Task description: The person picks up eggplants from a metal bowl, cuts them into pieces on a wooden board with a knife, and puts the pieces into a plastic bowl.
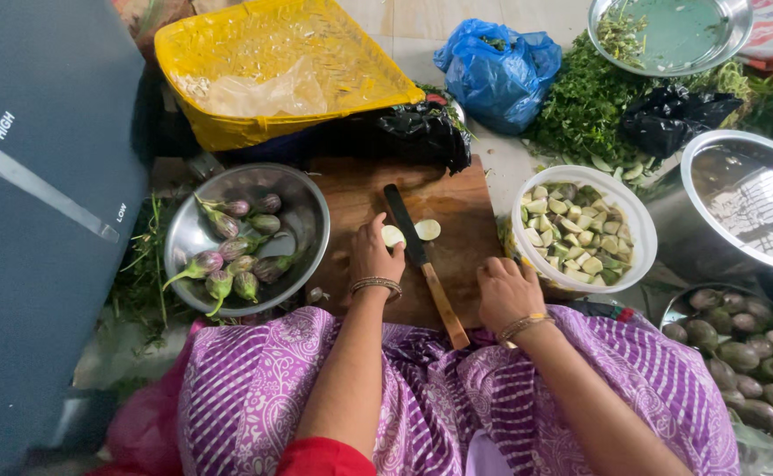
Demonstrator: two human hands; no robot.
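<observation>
Two hands (439, 278), eggplant piece (392, 235) at left fingertips

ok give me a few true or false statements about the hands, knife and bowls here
1. The knife lies on the wooden cutting board, held by neither hand. True.
2. The left hand touches a pale cut eggplant half. True.
3. The white bowl holds whole eggplants. False: it holds pale cut pieces.
4. The right hand grips the knife handle. False: it rests on the board edge, apart from it.
5. The steel bowl left of the board holds whole small eggplants. True.
</observation>
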